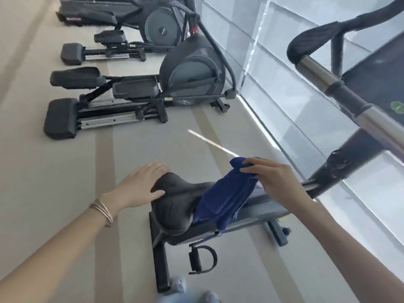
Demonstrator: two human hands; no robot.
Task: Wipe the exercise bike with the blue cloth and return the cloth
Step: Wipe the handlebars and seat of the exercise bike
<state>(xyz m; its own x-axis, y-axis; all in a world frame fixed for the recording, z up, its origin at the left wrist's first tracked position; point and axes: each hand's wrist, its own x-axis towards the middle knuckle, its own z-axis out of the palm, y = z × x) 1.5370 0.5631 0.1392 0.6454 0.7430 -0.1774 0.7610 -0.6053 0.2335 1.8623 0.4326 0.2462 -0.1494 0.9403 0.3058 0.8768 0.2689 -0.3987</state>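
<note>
Right now the right hand [275,180] pinches the top end of the cloth [225,200], with fingers and thumb curled on it. The rest of the cloth hangs down over the seat [175,200] and the frame of the bike [258,212]. The left hand [140,184] lies flat on the seat's edge, at 9 o'clock from the cloth. Its fingers are straight and it holds nothing.

The job looks like wiping the seat. A pinch only drags a loose rag, so it would help to bunch more cloth under the palm and press down. Rub in long strokes, and let the flat hand steady the seat. Move that hand off when the cloth gets to its spot.

Watch the edges — the seat's round rim drops away, so fold the cloth over it. The loose tail hangs above the pedal [203,259] at 6 o'clock and could catch there.

For room, the window [306,62] is close at 3 o'clock, and the bar [328,79] sticks out at 1 o'clock, so that elbow has little space. The floor [65,171] at 9 o'clock is open — the other machines [190,71] stand well apart at 11 o'clock.
</note>
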